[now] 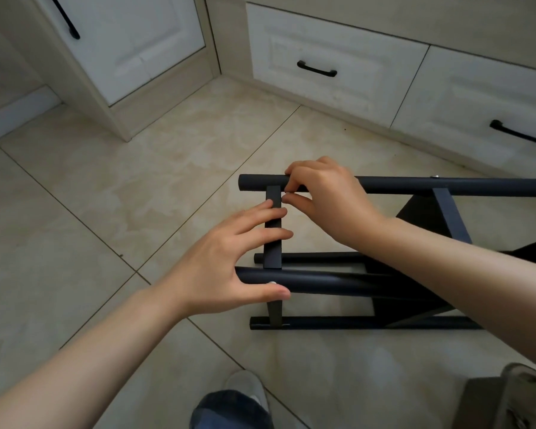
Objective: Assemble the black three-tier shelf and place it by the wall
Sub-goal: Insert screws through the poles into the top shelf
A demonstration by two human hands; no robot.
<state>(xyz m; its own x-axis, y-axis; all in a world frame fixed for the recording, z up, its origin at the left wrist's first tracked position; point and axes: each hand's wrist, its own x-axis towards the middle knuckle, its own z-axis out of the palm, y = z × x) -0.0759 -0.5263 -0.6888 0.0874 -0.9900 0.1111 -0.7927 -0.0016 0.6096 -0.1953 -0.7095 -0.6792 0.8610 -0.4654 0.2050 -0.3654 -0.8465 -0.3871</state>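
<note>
Shelf frame [338, 281] lies sideways on floor [106, 196]; left hand [226, 267], fingers spread, braces crossbar [273, 243] while right hand [328, 199] pinches its top, likely seating joint.

Black shelf [338, 284] lies on its side on the tile floor [136, 196], twd 3 o'clock. L hand [229, 261] has straight fingers on the flat bar [273, 243]. R hand [328, 199] curls round the top tube [415, 184]. White drawers [328, 57] at 1 o'clock, shoe [248, 388] at 6.
</note>
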